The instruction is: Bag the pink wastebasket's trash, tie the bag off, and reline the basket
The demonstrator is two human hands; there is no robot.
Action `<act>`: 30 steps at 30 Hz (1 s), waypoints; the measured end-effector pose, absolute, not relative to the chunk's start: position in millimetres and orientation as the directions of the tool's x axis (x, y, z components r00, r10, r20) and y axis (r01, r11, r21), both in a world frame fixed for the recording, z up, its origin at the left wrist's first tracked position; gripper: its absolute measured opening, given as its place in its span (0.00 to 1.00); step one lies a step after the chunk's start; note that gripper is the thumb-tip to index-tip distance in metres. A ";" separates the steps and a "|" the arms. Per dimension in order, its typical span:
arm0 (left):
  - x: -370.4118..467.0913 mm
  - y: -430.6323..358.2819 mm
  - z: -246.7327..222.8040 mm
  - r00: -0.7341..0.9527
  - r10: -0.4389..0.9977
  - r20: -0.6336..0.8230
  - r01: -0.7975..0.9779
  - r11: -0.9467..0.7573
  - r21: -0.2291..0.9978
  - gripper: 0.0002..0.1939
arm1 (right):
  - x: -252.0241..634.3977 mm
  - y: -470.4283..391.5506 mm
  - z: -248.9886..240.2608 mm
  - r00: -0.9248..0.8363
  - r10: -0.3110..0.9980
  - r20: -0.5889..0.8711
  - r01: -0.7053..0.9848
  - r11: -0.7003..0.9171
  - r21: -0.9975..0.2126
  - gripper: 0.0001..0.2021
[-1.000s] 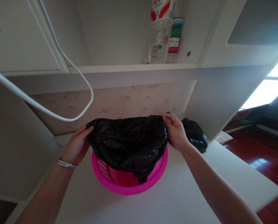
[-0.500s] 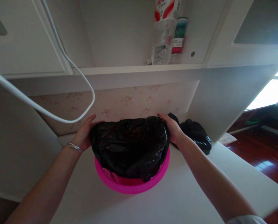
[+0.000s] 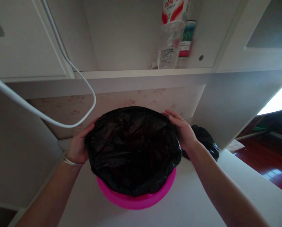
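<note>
A black garbage bag [image 3: 133, 154] lines a round pink plastic bin [image 3: 133, 203], its mouth spread wide and its edge folded outward. The bin's bright pink edge shows only at the front, below the bag. At the left side, my left hand [image 3: 79, 145] grips the bag's edge, its fingertips partly hidden behind the plastic. Opposite it, my right hand [image 3: 182, 130] holds the right side of the edge, with the fingers stretched along the back. The inside of the bag is dark.
Behind my right hand lies a bunched black plastic bag [image 3: 206, 142] on the white tabletop [image 3: 237, 186]. A white cable [image 3: 93, 101] loops down at the left. Overhead, a shelf [image 3: 131, 74] holds a clear plastic cup [image 3: 170, 47] and a labelled bottle [image 3: 187, 37].
The bag's mouth has opened from a partly collapsed shape into a wide round one, and its back edge now stands higher. Both hands remain at its sides, slightly farther apart.
</note>
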State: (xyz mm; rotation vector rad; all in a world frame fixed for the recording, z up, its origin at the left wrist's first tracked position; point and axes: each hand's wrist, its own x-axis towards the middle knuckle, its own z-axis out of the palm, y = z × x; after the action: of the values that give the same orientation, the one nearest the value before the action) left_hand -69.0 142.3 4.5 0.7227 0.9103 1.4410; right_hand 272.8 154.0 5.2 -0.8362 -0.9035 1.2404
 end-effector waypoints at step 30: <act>-77.8 63.8 31.9 -0.156 0.891 0.426 -0.437 -0.449 0.779 0.22 | 238.2 119.8 91.2 0.124 0.523 0.843 -0.066 0.852 -0.519 0.08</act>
State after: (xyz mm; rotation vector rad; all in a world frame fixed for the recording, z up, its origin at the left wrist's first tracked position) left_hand -77.8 63.8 31.9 1.1224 0.6113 1.7673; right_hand 238.2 119.8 91.2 -0.3992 -1.3885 0.4463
